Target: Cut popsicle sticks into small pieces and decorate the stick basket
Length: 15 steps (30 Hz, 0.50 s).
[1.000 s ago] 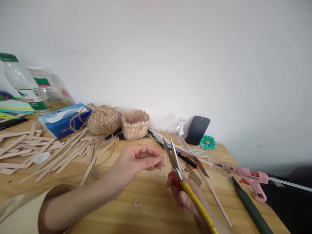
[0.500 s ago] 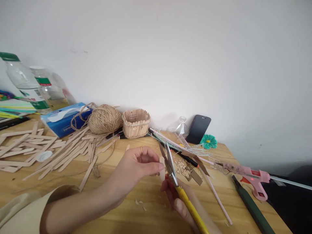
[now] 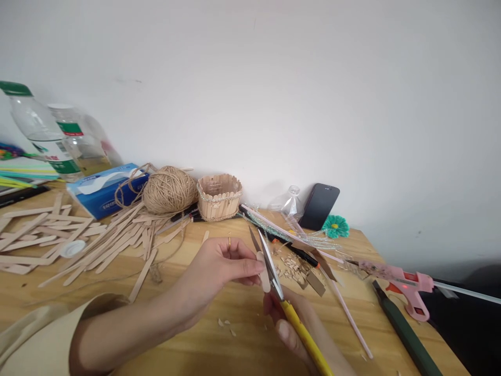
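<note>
I've the left fingers pinching a stick right by the scissors — right fingers gripping those — over a wooden bench, chips scattered, pale wall behind.

Nearer me than the small basket of matt wooden slats, I grip scissors with smooth, shiny metal blades, and a smooth, matt wooden piece. Left of the basket sits a rough, fibrous twine ball; to its right, a glossy-screened phone and a smooth plastic glue gun.
</note>
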Each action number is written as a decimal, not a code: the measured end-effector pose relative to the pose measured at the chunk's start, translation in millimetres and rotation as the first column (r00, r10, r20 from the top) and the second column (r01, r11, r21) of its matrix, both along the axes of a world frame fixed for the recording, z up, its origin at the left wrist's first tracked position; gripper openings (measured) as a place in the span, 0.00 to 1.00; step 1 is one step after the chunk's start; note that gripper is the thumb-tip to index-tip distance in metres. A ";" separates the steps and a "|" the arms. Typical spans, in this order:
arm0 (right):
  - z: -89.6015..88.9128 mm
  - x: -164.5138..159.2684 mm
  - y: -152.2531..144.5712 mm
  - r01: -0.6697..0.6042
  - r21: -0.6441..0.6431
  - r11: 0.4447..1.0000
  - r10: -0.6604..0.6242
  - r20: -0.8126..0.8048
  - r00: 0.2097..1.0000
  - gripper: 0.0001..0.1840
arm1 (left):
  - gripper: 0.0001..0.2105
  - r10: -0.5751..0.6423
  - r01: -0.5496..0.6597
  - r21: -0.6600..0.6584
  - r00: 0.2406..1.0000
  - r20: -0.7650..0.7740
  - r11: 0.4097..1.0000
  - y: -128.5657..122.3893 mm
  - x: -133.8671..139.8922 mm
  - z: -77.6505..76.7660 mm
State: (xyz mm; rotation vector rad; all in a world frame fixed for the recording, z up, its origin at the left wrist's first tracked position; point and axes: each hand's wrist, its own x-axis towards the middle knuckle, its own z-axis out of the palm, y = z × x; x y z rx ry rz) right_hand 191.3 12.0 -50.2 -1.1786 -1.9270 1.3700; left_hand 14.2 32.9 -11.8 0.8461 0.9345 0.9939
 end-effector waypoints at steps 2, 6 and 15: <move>0.6 0.4 1.0 -0.026 0.008 1.000 0.026 -0.006 1.000 0.33 | 0.08 0.001 -0.001 0.002 1.000 0.004 1.000 0.2 -0.4 -0.4; 3.9 0.6 2.3 -0.042 0.021 0.999 0.042 0.014 0.999 0.32 | 0.08 0.003 -0.003 -0.010 1.000 0.010 1.000 1.5 -0.6 -0.5; -1.2 7.1 2.4 0.084 -0.007 0.996 -0.083 0.121 0.989 0.31 | 0.08 0.026 -0.026 -0.011 0.998 -0.059 1.000 4.3 -2.4 3.0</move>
